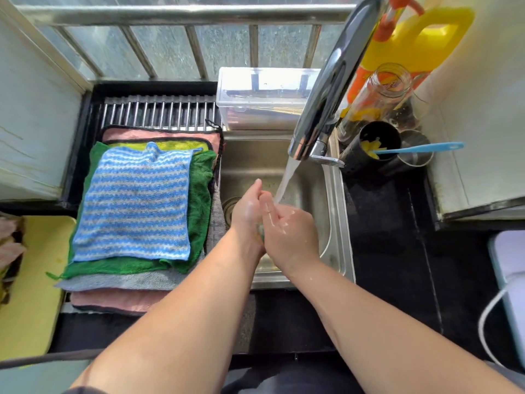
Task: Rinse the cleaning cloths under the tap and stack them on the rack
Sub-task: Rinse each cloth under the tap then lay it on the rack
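Both hands meet in the middle of the frame over the steel sink, under water running from the tap. The left hand has fairly straight fingers; the right hand curls against it. I cannot tell whether anything is held between them. At the left, the cleaning cloths lie stacked on the rack, with a blue striped cloth on top.

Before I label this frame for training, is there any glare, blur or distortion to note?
Head view: daylight glare streaks the tap and the clear box; wide-angle distortion splays the window bars; the left hand and right hand look slightly soft, the striped cloth sharp.
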